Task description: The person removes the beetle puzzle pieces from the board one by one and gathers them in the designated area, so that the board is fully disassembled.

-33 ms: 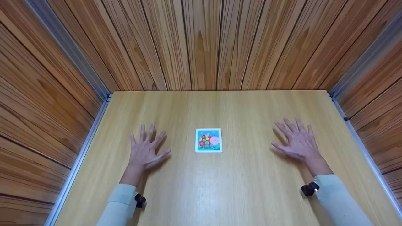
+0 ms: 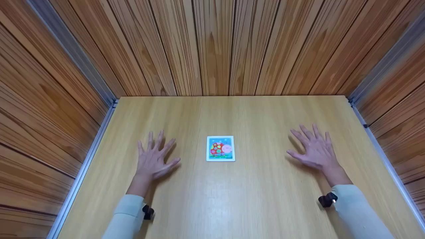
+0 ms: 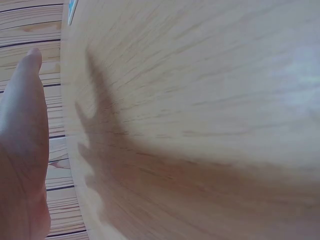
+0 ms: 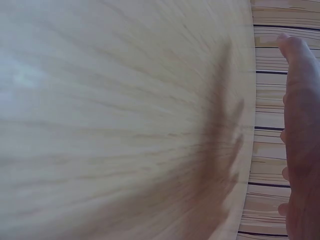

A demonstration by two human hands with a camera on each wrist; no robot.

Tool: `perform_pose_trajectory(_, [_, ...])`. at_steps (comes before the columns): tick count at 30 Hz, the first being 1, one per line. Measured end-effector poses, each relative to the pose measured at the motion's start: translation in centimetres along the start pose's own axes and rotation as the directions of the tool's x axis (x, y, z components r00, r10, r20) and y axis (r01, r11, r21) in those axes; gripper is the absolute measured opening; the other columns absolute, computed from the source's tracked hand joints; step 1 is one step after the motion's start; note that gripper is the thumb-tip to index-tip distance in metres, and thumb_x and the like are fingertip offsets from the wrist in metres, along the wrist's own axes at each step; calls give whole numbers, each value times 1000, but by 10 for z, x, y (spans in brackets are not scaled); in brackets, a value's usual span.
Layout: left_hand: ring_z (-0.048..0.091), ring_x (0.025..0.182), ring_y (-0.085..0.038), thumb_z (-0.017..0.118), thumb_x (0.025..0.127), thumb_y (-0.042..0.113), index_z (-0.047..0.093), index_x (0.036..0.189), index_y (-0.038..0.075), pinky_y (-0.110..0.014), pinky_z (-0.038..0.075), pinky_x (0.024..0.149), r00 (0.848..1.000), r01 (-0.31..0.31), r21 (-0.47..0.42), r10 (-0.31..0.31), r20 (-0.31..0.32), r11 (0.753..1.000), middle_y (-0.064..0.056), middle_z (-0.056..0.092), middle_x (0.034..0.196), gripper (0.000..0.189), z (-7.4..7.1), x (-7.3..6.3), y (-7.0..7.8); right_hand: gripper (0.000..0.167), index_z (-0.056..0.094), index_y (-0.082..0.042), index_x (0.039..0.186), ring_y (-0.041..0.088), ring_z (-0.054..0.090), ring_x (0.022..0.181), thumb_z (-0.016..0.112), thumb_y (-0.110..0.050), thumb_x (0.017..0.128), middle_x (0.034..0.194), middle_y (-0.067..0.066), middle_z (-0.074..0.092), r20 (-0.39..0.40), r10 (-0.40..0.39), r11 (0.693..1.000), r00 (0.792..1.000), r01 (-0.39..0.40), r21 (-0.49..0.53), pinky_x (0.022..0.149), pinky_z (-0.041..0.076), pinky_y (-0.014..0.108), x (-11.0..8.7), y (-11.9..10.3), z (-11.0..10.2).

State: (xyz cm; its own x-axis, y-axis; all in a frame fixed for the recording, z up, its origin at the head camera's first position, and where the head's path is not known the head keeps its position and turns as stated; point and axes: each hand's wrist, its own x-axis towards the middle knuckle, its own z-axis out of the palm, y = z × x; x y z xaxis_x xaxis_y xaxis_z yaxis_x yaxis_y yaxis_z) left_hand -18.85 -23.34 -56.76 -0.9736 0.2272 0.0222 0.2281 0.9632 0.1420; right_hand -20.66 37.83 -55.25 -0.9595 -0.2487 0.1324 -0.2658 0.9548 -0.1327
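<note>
A small square picture panel (image 2: pixel 220 148) with a white frame lies flat near the middle of the table. Its picture has a pink-faced bug with a red, spotted shell on blue. To the left of it, my left hand (image 2: pixel 155 160) hovers palm down with its fingers spread, holding nothing. My right hand (image 2: pixel 315 149) hovers farther off on the other side, also spread and holding nothing. In the left wrist view the left hand's (image 3: pixel 22 140) shadow falls on the wood, and the panel's edge (image 3: pixel 72 11) shows at the top. Shadow lies apart from the right hand (image 4: pixel 302 135) in the right wrist view.
The light wooden table (image 2: pixel 219 199) is bounded by a plank wall (image 2: pixel 212 49) at the back and plank walls at both sides. Metal rails (image 2: pixel 84 169) run along its left and right edges. A small black device (image 2: pixel 328 199) sits at each sleeve cuff.
</note>
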Motion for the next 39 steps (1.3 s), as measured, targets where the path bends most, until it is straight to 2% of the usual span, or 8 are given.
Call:
perform_pose_trajectory(9, [7,176,-56,54,101,78,39,176,35,-92,9,130,1000,-8,-29,8,14,1000,-16,15,192,88,-4,1,0,89,44,-27,172,63,26,168,69,-68,97,182,22,38,15,7,1000,1000,-7,-8,126,20,93,1,-1,-3])
perform_pose_trajectory(17, [5,177,-55,52,102,78,36,177,37,-91,7,131,1000,-16,-13,16,12,1000,-16,17,191,87,-8,7,3,89,44,-26,173,64,25,168,70,-67,98,183,22,37,15,-3,1000,1000,3,0,127,19,93,7,-9,-5])
perform_pose_trajectory(26, [4,177,-55,52,100,78,37,176,36,-91,4,132,999,-48,-26,48,-11,998,-17,17,191,88,-10,14,16,88,44,-23,173,62,24,170,70,-65,99,182,24,38,28,-27,1000,999,27,9,127,19,93,16,-23,-6])
perform_pose_trajectory(39, [9,177,-52,47,100,84,36,177,39,-89,12,133,999,-51,21,51,-7,998,-15,18,191,89,-14,29,36,87,46,-22,172,60,25,170,70,-63,99,182,24,37,26,-75,996,997,74,54,129,20,91,36,-51,-6])
